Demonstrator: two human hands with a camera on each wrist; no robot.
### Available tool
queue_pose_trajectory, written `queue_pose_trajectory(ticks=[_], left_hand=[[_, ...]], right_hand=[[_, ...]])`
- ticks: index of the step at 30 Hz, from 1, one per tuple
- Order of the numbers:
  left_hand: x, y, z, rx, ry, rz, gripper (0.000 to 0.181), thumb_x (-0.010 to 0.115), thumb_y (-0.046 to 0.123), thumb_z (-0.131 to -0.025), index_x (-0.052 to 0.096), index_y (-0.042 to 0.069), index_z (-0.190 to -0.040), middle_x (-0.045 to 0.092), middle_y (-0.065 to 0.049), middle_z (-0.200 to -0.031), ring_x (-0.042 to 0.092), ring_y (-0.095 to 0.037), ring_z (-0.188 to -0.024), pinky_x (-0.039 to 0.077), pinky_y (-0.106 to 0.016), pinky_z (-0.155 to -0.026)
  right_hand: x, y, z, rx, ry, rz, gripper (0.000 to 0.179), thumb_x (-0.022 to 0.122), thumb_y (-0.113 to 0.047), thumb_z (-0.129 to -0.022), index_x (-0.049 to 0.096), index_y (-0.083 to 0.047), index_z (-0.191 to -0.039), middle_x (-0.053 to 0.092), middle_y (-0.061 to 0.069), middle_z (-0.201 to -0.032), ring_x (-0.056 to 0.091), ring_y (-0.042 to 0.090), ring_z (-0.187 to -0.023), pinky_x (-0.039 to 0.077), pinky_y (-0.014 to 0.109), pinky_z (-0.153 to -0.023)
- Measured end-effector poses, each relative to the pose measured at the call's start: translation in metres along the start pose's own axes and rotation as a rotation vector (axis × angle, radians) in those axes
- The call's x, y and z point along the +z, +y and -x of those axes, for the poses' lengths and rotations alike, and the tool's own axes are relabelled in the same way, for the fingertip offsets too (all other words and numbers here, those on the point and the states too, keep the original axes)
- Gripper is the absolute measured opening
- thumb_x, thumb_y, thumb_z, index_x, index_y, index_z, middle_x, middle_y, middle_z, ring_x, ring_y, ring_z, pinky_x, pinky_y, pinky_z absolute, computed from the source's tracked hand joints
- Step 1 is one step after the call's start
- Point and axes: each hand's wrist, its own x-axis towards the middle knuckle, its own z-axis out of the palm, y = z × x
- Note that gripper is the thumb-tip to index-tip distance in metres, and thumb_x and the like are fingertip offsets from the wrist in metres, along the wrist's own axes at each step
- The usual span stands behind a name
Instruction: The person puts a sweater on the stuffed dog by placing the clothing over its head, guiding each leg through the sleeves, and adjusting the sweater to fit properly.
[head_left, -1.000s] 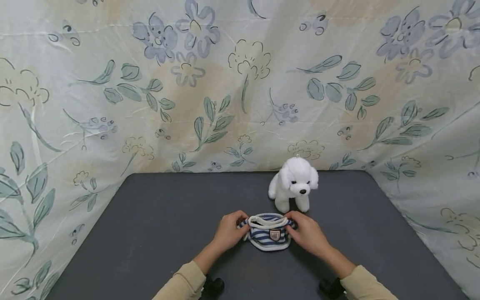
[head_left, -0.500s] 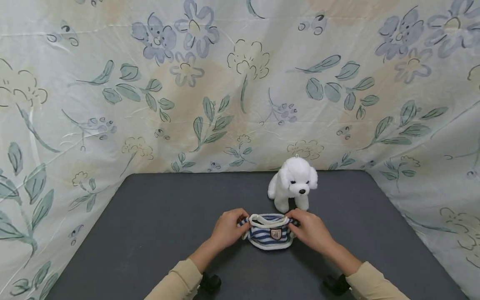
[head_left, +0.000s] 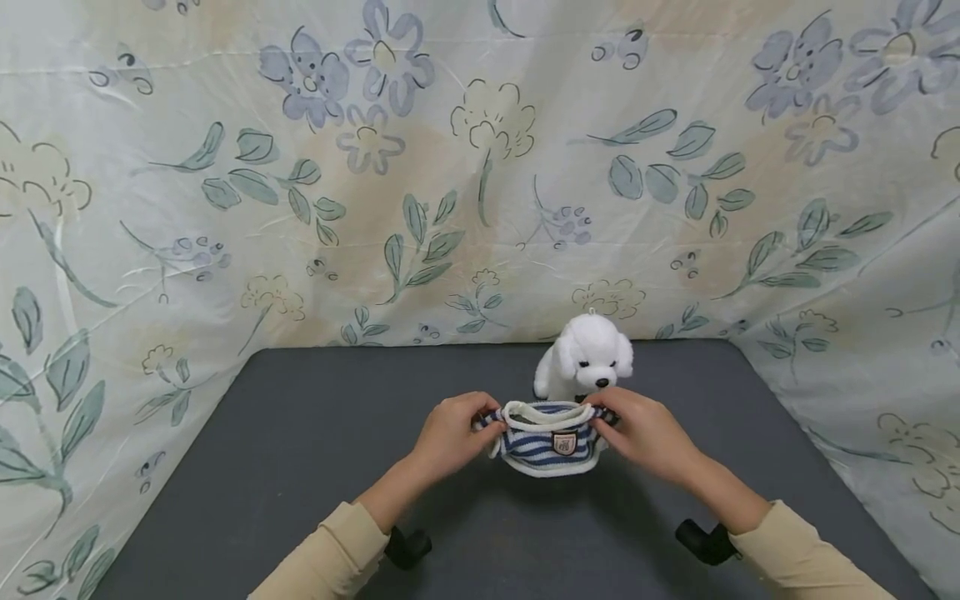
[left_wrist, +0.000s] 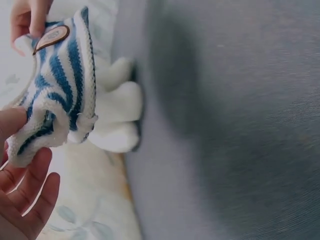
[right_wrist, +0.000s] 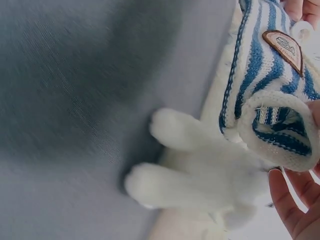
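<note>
A small knitted sweater [head_left: 547, 454] with blue and white stripes, white edging and a patch [right_wrist: 284, 47] on its front is stretched between both hands. My left hand [head_left: 453, 433] pinches one sleeve between thumb and fingers, and my right hand [head_left: 641, 429] grips the opposite sleeve. In the right wrist view the round cuff [right_wrist: 277, 130] gapes toward the camera. The sweater hangs over the table, its shadow below it. Just behind it sits a white plush dog [head_left: 592, 354], its front legs hidden in the head view by the sweater and right hand.
Under everything lies a dark grey table [head_left: 322, 467] with rounded far corners. A pale flowered cloth [head_left: 420, 167] hangs behind it and along both sides. Black wrist-worn devices [head_left: 408, 548] show beneath the forearms.
Both hands have raised the sweater off the table and brought it nearer the plush dog. They have spread slightly apart, stretching it wider. The dog has stayed in place.
</note>
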Motion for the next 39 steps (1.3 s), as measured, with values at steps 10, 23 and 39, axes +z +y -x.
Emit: queue_pose_trajectory(ticks=[10,23,39], left_hand=[[-0.027,0.023,-0.031,0.117,0.024,-0.06,0.009,0.066,0.023,-0.085,0.066,0.018,-0.092,0.061,0.009,-0.082,0.052,-0.005,-0.065,0.041,-0.019,-0.056],[-0.045,0.047,-0.078,0.147,0.157,-0.129,0.011,0.065,0.025,-0.086,0.067,0.017,-0.093,0.066,0.006,-0.086,0.059,-0.004,-0.072,0.046,-0.019,-0.06],[-0.039,0.052,-0.123,0.022,0.231,-0.171,0.017,0.061,0.03,-0.089,0.068,0.017,-0.097,0.067,0.002,-0.09,0.061,-0.009,-0.076,0.046,-0.023,-0.056]], right_hand=[[-0.043,0.005,-0.023,-0.075,0.07,0.111,0.029,0.076,-0.008,-0.072,0.064,-0.011,-0.098,0.064,0.001,-0.089,0.058,0.008,-0.07,0.048,0.027,-0.056],[-0.077,0.022,-0.055,-0.076,0.225,0.207,0.026,0.073,-0.004,-0.073,0.067,-0.006,-0.098,0.059,0.005,-0.086,0.055,0.015,-0.067,0.045,0.032,-0.053],[-0.09,0.045,-0.087,-0.015,0.283,0.243,0.021,0.068,-0.002,-0.078,0.066,0.0,-0.099,0.058,0.013,-0.086,0.055,0.027,-0.074,0.045,0.041,-0.06]])
